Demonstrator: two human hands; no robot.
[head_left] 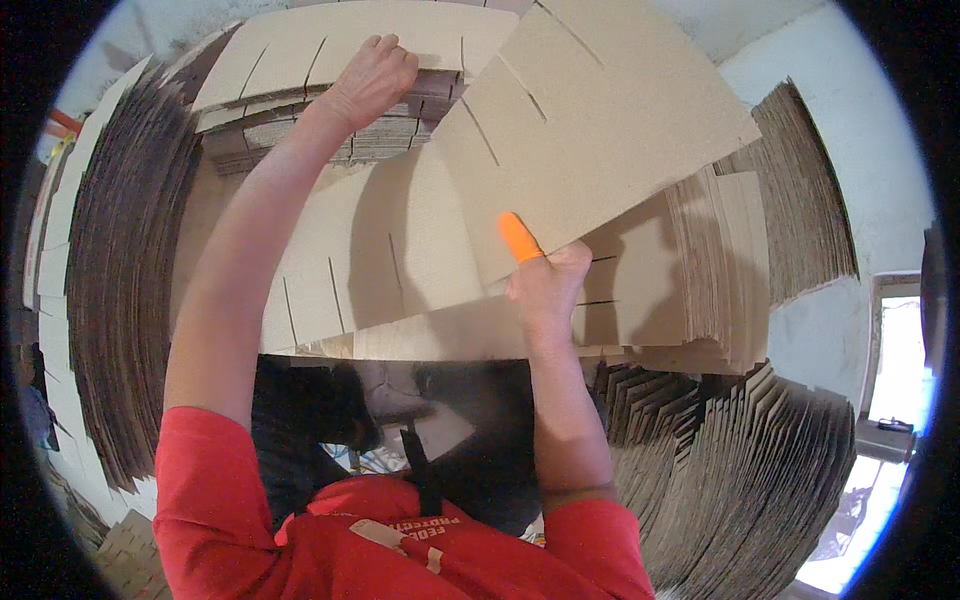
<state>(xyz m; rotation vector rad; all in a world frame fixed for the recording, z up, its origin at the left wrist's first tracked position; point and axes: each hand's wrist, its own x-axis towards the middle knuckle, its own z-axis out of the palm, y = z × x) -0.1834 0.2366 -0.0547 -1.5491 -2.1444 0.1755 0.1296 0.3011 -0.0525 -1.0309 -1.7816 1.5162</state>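
My right hand (548, 285) grips the near corner of a slotted cardboard sheet (610, 110), which is lifted and tilted. An orange finger cover (519, 237) on its thumb lies on top of the sheet; the other fingers are hidden underneath. Farther off, my left hand (378, 80) is over a stack of slotted cardboard pieces (270, 65), fingers curled in. Whether it pinches anything cannot be seen. Between my arms another slotted sheet (360, 260) lies flat, partly covered by the raised one and crossed by a shadow.
Tall cardboard stacks (125, 270) rise at the left. More cardboard stands on edge at the right (715, 270) and far right (800, 190). A fanned pile (740, 470) sits lower right. A pale wall (820, 345) and a bright opening (895, 360) are beyond.
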